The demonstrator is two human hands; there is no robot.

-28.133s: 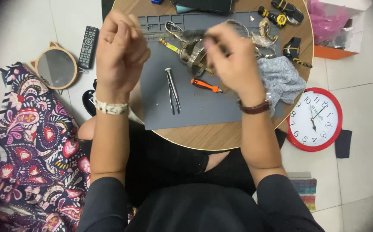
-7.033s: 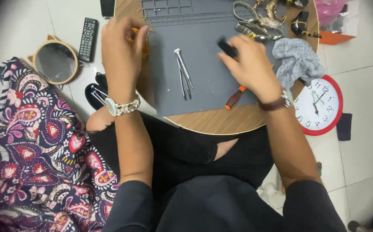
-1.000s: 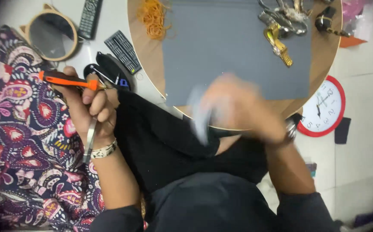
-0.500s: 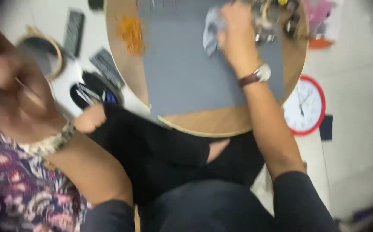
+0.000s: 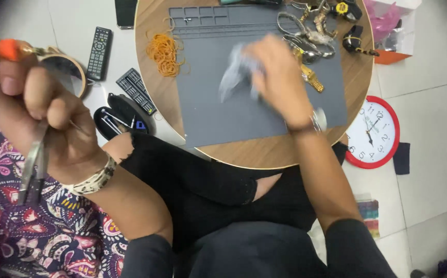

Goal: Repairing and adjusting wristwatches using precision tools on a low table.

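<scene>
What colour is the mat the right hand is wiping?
Grey mat, under the right hand and its cloth; head view.

1. I think this is a home room, used as a small watch repair corner.
2. I sit on a white tiled floor (image 5: 429, 128) at a low round wooden table (image 5: 264, 154).
3. A grey work mat (image 5: 208, 103) covers the table, with wristwatches (image 5: 311, 36) at the far right.
4. On the floor I see a remote control (image 5: 100, 46), a round mirror (image 5: 71, 72) and a red wall clock (image 5: 373, 133).
5. A patterned cloth (image 5: 38, 231) lies near left.
</scene>
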